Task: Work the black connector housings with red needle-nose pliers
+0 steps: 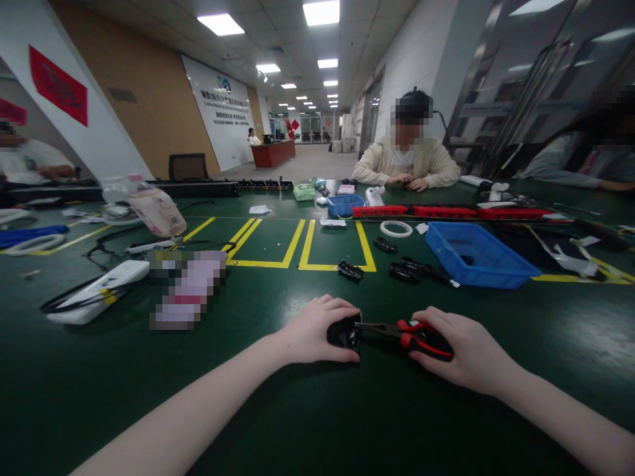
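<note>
My left hand [317, 329] is closed around a small black plastic part [344, 332], pressing it against the green table [317, 410]. My right hand [459, 347] grips the red-and-black handles of a pair of pliers [407, 332]. The thin dark jaws of the pliers reach left into the black part. Both hands rest on the table near its front edge, close together.
Several black parts [404, 270] lie beyond my hands beside a blue tray [501, 270]. A white tape ring [395, 229], a smaller blue bin [344, 203] and long red strips [446, 211] sit farther back. A white device with cable [96, 291] lies left. Other people sit across the table.
</note>
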`<state>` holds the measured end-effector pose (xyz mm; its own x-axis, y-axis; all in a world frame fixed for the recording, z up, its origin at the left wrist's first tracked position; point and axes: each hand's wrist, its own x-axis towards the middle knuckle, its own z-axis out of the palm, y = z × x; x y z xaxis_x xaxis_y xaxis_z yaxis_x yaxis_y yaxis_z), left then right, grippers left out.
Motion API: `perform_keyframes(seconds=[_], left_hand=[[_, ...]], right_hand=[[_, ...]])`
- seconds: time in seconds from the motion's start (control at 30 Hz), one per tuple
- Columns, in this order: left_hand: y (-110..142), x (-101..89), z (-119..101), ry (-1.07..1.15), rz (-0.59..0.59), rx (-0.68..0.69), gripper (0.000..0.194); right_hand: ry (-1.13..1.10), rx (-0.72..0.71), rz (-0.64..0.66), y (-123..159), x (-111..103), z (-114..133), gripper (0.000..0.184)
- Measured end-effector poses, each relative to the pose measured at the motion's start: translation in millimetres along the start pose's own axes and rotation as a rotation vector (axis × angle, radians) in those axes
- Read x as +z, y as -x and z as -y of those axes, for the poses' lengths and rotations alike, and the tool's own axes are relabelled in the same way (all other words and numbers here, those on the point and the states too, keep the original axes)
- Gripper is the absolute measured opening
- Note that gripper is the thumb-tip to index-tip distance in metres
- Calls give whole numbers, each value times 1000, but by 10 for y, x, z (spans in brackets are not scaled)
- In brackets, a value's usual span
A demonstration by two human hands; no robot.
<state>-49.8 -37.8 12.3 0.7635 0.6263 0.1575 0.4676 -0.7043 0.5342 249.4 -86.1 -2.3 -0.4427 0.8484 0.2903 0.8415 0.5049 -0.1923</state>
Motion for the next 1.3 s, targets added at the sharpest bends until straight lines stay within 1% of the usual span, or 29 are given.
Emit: perform_keyframes(seconds=[0.1,0.23,0.37,0.43,0.53,0.67,0.73,0.8,0.9,1.0,1.07,1.2,1.3], left_hand=[[-4,-7,0,-18,6,7,67],[-3,-11,-23,-58,11,18,68],[9,9,-34,-103,13,31,73],[16,17,-34,-112,8,30,71],[22,16,-34,-108,10,12,68],[22,7,-37,-96,16,2,68],[19,6,-35,-96,12,7,68],[17,8,-30,-92,11,11,69],[20,13,-20,-92,7,18,70],[26,19,-9,-97,-3,37,71],[26,20,-3,-95,-4,46,71],[18,14,4,-87,-4,50,71],[14,6,-3,-78,2,41,72]], right_hand=[[-3,9,1,-2,0,33,38],[-13,24,-2,-2,-3,50,38],[-2,24,3,-5,12,35,42],[23,13,0,-3,21,23,43],[95,-49,-43,5,20,13,42],[218,-185,-164,12,1,23,43],[243,-220,-197,10,-8,32,43],[247,-224,-208,11,-8,35,43],[213,-191,-190,23,10,30,43],[132,-100,-149,42,36,30,44],[56,-21,-100,46,42,41,42],[-104,116,43,23,9,91,35],[-159,166,89,-3,-28,128,32]])
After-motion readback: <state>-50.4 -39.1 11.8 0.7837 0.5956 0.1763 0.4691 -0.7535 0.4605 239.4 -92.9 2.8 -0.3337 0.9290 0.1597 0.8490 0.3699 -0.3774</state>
